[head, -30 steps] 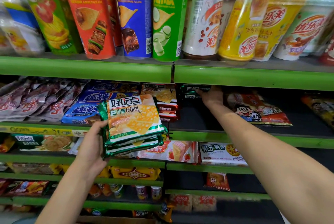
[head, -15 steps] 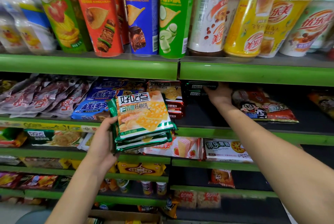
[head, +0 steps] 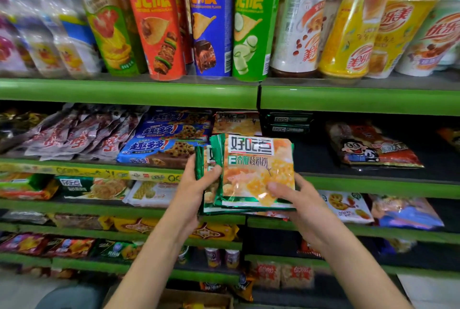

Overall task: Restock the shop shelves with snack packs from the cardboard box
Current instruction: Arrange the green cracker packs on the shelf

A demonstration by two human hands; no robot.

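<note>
Head view takes in green shelves (head: 129,93) stacked in tiers, with tall chip tubes (head: 211,22) and drink cups (head: 348,32) on the top one and flat snack bags below. In front of the second shelf, both hands hold a small stack of snack packs (head: 256,174), each yellow-orange with a green foil edge, bold white lettering and pictures of square crackers. The left hand (head: 196,184) grips the stack's left edge, fingers curled behind and thumb on the front. The right hand (head: 303,206) pinches the top pack's lower right corner, thumb on its face, fingers hidden underneath. How many packs are in the stack is hard to tell. A cardboard box (head: 199,296) is cut off at the bottom edge. The leftmost bags on the top shelf are blurred.
</note>
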